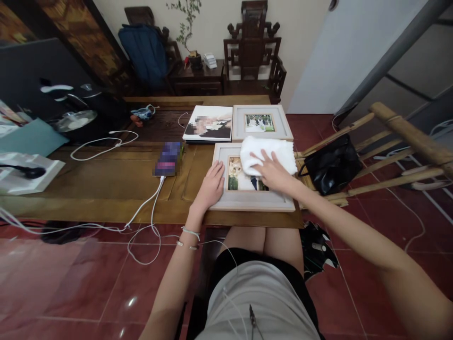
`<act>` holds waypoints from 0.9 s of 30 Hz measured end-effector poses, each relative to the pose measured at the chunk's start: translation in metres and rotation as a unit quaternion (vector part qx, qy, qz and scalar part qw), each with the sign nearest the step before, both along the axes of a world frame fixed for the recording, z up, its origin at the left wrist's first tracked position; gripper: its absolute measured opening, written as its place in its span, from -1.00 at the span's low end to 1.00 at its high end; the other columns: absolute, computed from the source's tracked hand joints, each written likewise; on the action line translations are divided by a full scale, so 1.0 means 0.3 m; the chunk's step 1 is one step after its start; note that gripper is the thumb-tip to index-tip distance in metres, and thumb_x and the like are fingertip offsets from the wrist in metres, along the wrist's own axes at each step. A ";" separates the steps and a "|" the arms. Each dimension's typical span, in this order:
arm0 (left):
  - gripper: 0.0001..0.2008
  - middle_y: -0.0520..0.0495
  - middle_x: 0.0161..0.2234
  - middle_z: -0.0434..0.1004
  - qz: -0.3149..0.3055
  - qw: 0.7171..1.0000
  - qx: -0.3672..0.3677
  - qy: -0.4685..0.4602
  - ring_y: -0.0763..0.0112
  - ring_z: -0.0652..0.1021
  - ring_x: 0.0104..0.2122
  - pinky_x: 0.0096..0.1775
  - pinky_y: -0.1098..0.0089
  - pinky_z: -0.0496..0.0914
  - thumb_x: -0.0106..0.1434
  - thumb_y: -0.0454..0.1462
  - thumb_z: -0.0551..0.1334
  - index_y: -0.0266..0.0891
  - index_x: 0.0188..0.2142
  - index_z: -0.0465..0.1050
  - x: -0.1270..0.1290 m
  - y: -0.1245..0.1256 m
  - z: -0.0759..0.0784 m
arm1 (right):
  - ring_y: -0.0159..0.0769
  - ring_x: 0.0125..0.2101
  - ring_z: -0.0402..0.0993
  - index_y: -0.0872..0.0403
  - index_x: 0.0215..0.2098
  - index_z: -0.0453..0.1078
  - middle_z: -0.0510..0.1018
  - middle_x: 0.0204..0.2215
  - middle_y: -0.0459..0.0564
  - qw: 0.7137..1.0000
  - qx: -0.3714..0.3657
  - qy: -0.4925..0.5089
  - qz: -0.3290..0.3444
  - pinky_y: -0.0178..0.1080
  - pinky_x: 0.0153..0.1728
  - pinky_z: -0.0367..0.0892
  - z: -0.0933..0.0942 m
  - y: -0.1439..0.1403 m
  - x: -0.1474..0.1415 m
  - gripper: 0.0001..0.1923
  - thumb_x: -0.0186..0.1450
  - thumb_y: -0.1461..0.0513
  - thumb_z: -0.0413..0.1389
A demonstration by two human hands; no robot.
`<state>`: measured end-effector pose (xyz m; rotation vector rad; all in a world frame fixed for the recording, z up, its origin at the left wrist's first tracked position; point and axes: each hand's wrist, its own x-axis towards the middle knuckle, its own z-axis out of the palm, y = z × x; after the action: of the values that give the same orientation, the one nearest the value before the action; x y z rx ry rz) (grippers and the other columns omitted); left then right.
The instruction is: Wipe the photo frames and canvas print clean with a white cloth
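Observation:
A light wooden picture frame point(255, 200) with a small photo in its middle lies flat near the table's front edge. My left hand point(211, 186) rests flat along its left side, fingers stretched out. My right hand point(274, 174) holds a folded white cloth point(272, 148) against the frame's upper right part, its fingers pressed into the fabric. The cloth hides that corner and some of the photo. Right behind lies a second picture frame point(283, 122) with a photo. Beside it, a photo album or stack with a printed cover point(219, 113) lies on the table.
Left of the frame lies a phone point(167, 159) with a white charging cable point(155, 193) hanging over the table edge. A white power strip point(35, 174) and a black pot point(78, 125) stand farther left. A bamboo chair point(392, 120) with a black bag point(331, 163) stands at right.

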<state>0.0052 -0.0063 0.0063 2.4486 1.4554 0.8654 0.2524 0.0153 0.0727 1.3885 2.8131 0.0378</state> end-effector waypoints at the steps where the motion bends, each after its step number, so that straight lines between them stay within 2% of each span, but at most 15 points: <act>1: -0.55 -0.35 0.23 0.24 0.000 1.000 0.001 -0.002 0.12 0.16 0.29 0.27 0.02 0.13 0.38 -0.29 -0.06 -0.44 0.20 0.22 -0.001 -0.001 0.001 | 0.26 0.32 -0.31 0.04 0.18 0.30 -0.08 0.37 0.01 1.000 0.015 -0.004 -0.008 0.41 0.18 -0.18 0.002 0.053 0.005 -0.31 0.10 0.52 -0.03; 4: -0.55 -0.31 0.23 0.24 0.002 1.000 -0.001 -0.010 0.12 0.16 0.29 0.26 0.00 0.13 0.38 -0.29 -0.06 -0.39 0.20 0.22 -0.002 -0.002 0.001 | 0.31 0.31 -0.42 0.02 0.14 0.35 -0.15 0.38 -0.05 0.998 0.041 -0.028 -0.029 0.49 0.15 -0.27 0.004 0.156 0.009 -0.29 0.07 0.56 -0.06; 7: -0.55 -0.32 0.24 0.24 0.001 1.000 -0.007 -0.018 0.12 0.16 0.30 0.26 -0.01 0.12 0.37 -0.29 -0.06 -0.38 0.21 0.22 0.000 -0.001 -0.001 | 0.36 0.30 -0.29 0.05 0.09 0.40 -0.08 0.37 -0.01 0.997 0.032 -0.057 -0.033 0.43 0.15 -0.14 0.001 0.137 -0.005 -0.37 0.12 0.54 -0.05; 10: -0.55 -0.32 0.23 0.25 0.003 1.000 -0.005 -0.027 0.13 0.16 0.30 0.27 0.00 0.11 0.37 -0.30 -0.05 -0.38 0.20 0.23 0.004 0.001 -0.005 | 0.42 0.26 -0.13 0.07 0.07 0.42 0.02 0.35 0.04 0.995 0.005 -0.093 -0.027 0.40 0.10 -0.01 0.018 0.001 -0.032 -0.43 0.16 0.51 -0.05; 14: -0.55 -0.33 0.23 0.25 0.007 0.999 -0.006 -0.036 0.11 0.16 0.29 0.27 -0.02 0.11 0.36 -0.29 -0.04 -0.40 0.19 0.24 0.009 0.001 -0.006 | 0.41 0.18 0.11 0.06 0.06 0.44 0.11 0.31 0.11 0.990 -0.076 -0.120 0.005 0.31 -0.01 0.22 0.100 -0.233 -0.055 -0.45 0.14 0.48 -0.01; 17: -0.55 -0.29 0.24 0.24 0.007 0.999 -0.009 -0.039 0.13 0.16 0.30 0.27 -0.02 0.11 0.36 -0.30 -0.04 -0.36 0.21 0.22 0.010 -0.001 -0.003 | 0.21 0.00 0.41 0.09 0.04 0.44 0.19 0.27 0.19 0.981 -0.138 -0.119 0.062 0.12 -0.08 0.35 0.174 -0.356 -0.058 -0.47 0.14 0.48 0.01; 19: -0.55 -0.29 0.24 0.24 0.009 0.999 -0.011 -0.036 0.13 0.15 0.30 0.27 -0.01 0.11 0.36 -0.30 -0.04 -0.36 0.21 0.22 0.011 -0.003 -0.001 | 0.09 -0.10 0.49 0.13 0.00 0.46 0.24 0.24 0.23 0.977 -0.150 -0.101 0.110 0.06 -0.09 0.37 0.202 -0.398 -0.060 -0.52 0.14 0.48 0.01; 21: -0.55 -0.30 0.24 0.24 0.010 0.999 -0.015 -0.033 0.13 0.15 0.30 0.27 -0.02 0.10 0.36 -0.30 -0.04 -0.37 0.20 0.23 0.012 -0.003 0.002 | 0.16 -0.06 0.46 0.13 -0.03 0.47 0.23 0.25 0.20 0.978 -0.148 -0.091 0.115 0.08 -0.13 0.39 0.201 -0.410 -0.068 -0.54 0.15 0.47 0.00; 23: -0.55 -0.33 0.24 0.24 0.010 0.999 -0.019 -0.029 0.11 0.15 0.30 0.27 -0.01 0.09 0.36 -0.30 -0.05 -0.41 0.20 0.24 0.012 -0.004 0.004 | 0.32 0.07 0.31 0.10 0.00 0.46 0.18 0.28 0.13 0.981 -0.147 -0.093 0.083 0.16 -0.15 0.39 0.176 -0.391 -0.078 -0.51 0.15 0.47 -0.02; 25: -0.54 -0.37 0.23 0.23 0.010 0.999 -0.020 -0.024 0.10 0.15 0.30 0.28 0.01 0.09 0.36 -0.30 -0.06 -0.47 0.19 0.24 0.012 -0.003 0.005 | 0.39 0.18 0.12 0.10 0.06 0.42 0.12 0.31 0.07 0.984 -0.139 -0.090 0.057 0.24 -0.06 0.31 0.135 -0.341 -0.082 -0.45 0.14 0.48 -0.05; 27: -0.54 -0.39 0.23 0.24 0.008 1.000 -0.016 -0.023 0.10 0.16 0.29 0.28 0.03 0.10 0.36 -0.30 -0.05 -0.50 0.17 0.25 0.010 -0.001 0.003 | 0.36 0.25 -0.03 0.11 0.09 0.41 0.07 0.33 0.06 0.990 -0.116 -0.077 0.040 0.30 0.07 0.16 0.091 -0.262 -0.076 -0.41 0.13 0.51 -0.06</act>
<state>0.0083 -0.0064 0.0071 2.3807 1.4634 0.8884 0.2295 -0.0634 0.0999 1.1707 2.6453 -0.1683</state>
